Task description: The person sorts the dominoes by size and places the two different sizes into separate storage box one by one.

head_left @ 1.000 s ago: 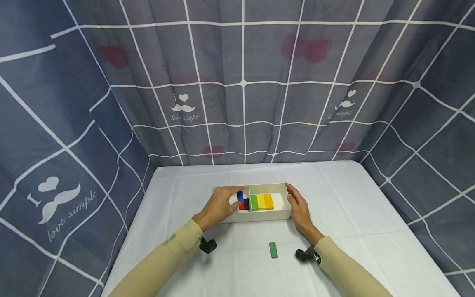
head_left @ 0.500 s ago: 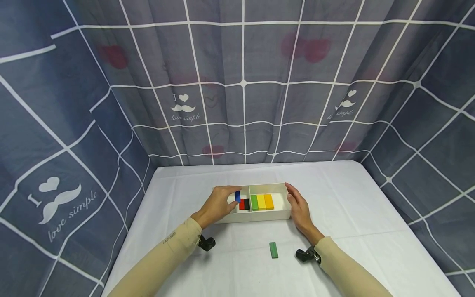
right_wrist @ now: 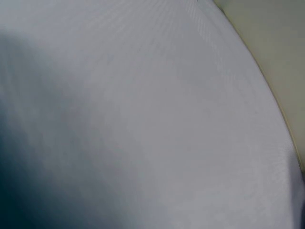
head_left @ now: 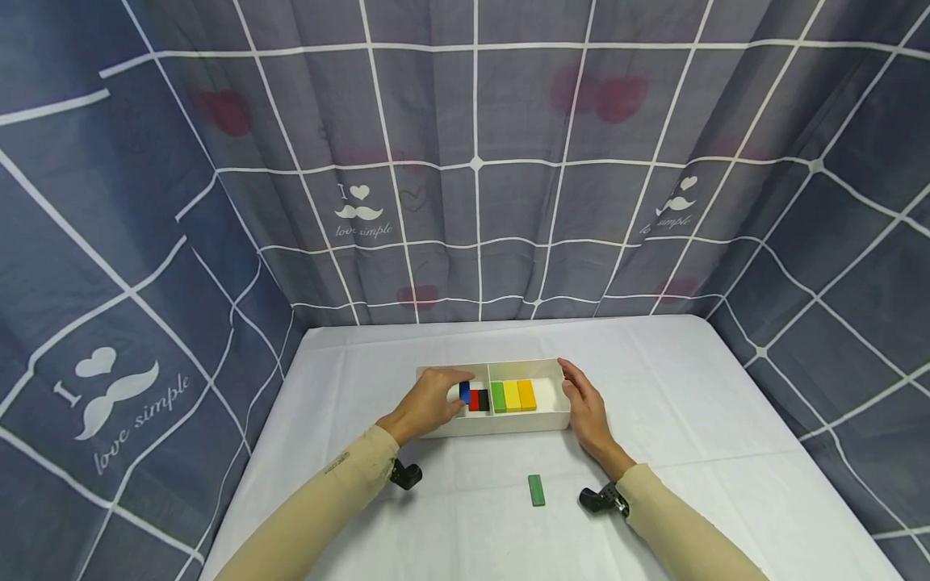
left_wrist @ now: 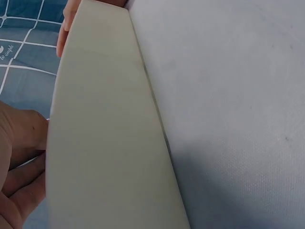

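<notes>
In the head view, a white two-compartment box (head_left: 501, 424) lies on the table. My left hand (head_left: 429, 401) reaches into its left compartment and pinches a blue block (head_left: 464, 392) between thumb and fingers. Right beside the blue one are a red block (head_left: 475, 400) and a black block (head_left: 483, 400). Green (head_left: 497, 397), yellow (head_left: 512, 396) and orange (head_left: 526, 395) blocks lie side by side in the right compartment. My right hand (head_left: 590, 415) holds the box's right end. The left wrist view has the box's front wall (left_wrist: 105, 119) hiding the blocks.
A dark green block (head_left: 536, 490) lies on the white tablecloth (head_left: 465, 516), in front of the box. Grey-blue gridded curtains (head_left: 450, 202) hang behind and at both sides. Each wrist wears a small black camera, such as the left camera (head_left: 406, 474).
The blue block, pinched in my left hand, has moved left and settled lower, from above the red block to its left side. My right hand stays at the box's end.
</notes>
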A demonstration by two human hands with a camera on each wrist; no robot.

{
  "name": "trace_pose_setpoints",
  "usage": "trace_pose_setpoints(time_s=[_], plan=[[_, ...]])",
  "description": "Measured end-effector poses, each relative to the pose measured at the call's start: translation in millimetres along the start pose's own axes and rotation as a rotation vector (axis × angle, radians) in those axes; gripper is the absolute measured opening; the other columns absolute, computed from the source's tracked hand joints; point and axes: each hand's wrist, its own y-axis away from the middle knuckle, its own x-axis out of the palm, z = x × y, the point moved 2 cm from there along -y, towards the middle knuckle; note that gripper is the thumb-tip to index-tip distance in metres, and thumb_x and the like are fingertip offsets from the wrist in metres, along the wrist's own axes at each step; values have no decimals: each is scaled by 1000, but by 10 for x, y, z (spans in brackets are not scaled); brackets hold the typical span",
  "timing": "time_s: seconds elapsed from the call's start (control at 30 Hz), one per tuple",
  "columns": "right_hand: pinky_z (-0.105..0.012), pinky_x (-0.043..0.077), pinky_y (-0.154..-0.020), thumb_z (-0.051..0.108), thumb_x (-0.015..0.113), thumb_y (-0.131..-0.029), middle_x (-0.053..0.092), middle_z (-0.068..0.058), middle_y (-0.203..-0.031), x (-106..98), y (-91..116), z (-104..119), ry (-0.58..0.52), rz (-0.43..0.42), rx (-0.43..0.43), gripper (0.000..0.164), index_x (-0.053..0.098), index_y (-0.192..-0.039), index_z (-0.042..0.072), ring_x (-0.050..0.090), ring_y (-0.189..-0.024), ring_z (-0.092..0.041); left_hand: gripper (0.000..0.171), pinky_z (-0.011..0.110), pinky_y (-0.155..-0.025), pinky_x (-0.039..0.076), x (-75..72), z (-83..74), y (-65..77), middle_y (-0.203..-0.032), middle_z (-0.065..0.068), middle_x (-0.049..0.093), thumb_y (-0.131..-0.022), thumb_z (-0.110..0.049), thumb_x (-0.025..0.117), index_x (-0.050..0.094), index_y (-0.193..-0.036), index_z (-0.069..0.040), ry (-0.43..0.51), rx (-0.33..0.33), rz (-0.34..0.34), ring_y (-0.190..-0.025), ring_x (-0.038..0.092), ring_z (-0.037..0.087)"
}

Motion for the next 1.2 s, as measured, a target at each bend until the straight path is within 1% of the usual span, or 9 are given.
trace_pose_setpoints(time_s=[0.2,0.4,0.5,0.63,0.73,1.07,1.2], plan=[[-1,31,-113,18,47,-118,49,-15,-170,8,0,11,18,-5,7,45,52,-163,12,43,-160,-37,54,45,-112,59,21,41,-20,-139,14,76,-88,1,89,73,-139,2,-4,-18,42,-132,72,32],[-1,31,-114,18,46,-118,50,-16,-169,0,-5,2,23,-12,1,45,52,-163,12,43,-159,-39,54,48,-113,58,31,80,-57,-140,14,75,-89,-1,89,72,-140,2,-4,-27,85,-133,71,33],[0,31,-113,17,46,-118,50,-17,-169,-6,-5,-4,23,-10,0,46,51,-163,11,43,-159,-40,54,48,-113,58,42,103,-76,-139,15,75,-88,0,89,72,-139,2,-1,-27,107,-132,71,34],[0,31,-113,18,46,-118,50,-15,-169,-6,-4,0,25,-3,16,46,51,-164,12,44,-159,-37,53,46,-112,59,71,136,-97,-137,16,76,-87,1,89,73,-138,2,-9,-19,137,-130,73,33],[0,31,-113,20,45,-119,50,-13,-169,-8,-1,11,24,-1,28,46,51,-164,14,44,-159,-35,52,47,-111,60,86,150,-108,-136,16,77,-88,2,88,73,-138,2,-4,-24,149,-128,73,33],[0,31,-112,20,45,-118,51,-15,-169,-14,5,0,25,-2,16,46,51,-164,15,45,-158,-37,51,48,-112,59,121,209,-151,-135,16,77,-86,3,88,75,-135,3,40,-90,171,-127,73,32],[2,31,-109,18,47,-118,50,-18,-168,-2,1,4,3,-4,14,46,52,-163,11,45,-157,-39,50,49,-111,59,136,237,-182,-133,17,78,-85,4,88,76,-133,4,43,-101,180,-125,73,32]])
